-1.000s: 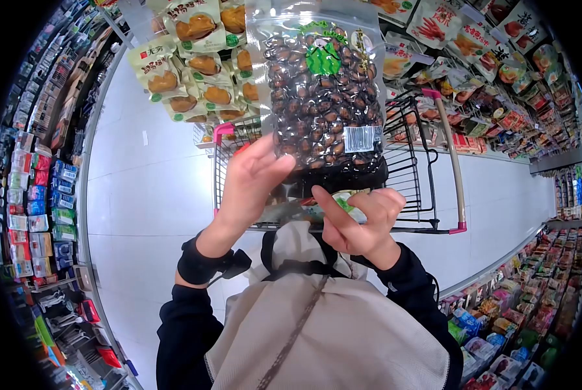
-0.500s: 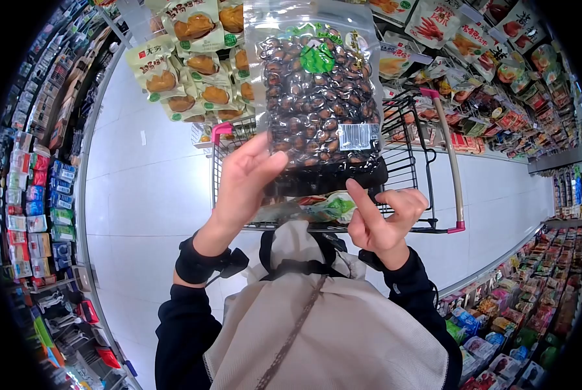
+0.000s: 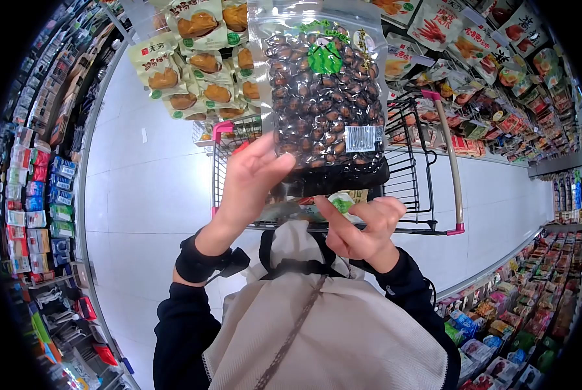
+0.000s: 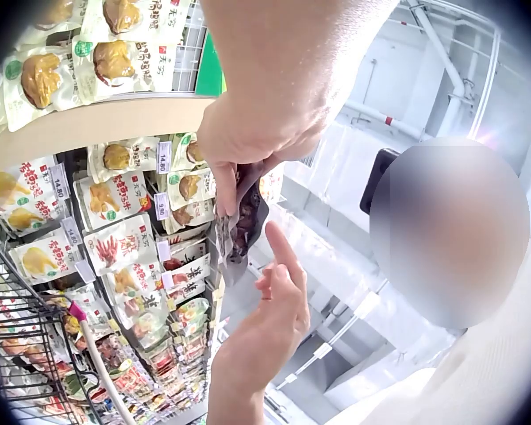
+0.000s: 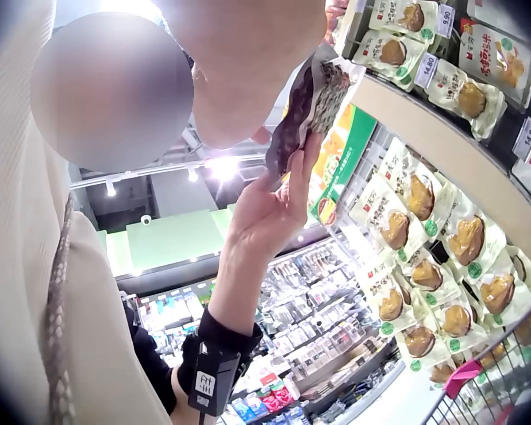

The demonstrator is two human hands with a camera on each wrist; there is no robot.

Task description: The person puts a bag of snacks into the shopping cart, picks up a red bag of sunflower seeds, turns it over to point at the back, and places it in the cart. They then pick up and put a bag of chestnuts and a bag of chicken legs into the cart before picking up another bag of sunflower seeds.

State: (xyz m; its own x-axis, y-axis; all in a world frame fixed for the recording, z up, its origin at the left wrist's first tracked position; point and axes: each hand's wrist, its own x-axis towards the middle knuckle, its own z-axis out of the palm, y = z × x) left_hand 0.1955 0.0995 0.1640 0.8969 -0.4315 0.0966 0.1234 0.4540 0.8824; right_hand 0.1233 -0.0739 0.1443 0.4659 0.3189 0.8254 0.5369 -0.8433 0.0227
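Note:
A clear pouch of dark, glossy nut-like pieces, printed with a green cartoon figure and a barcode label, is held up before the chest in the head view. My left hand grips its lower left edge between thumb and fingers. Below the pouch's dark bottom fold is my right hand, its index finger extended towards the fold and its other fingers loosely bent. From the side, the left wrist view has the pouch pinched above the raised right index finger.
Behind the pouch stands a black wire shopping cart with pink corners and packets inside. Yellowish snack packets hang beyond it. Stocked shelves line the left and right, with pale tiled floor between.
My right hand moved right, away from the pouch's bottom middle, then came back left. The pouch, still in my left hand, shifted slightly left and back.

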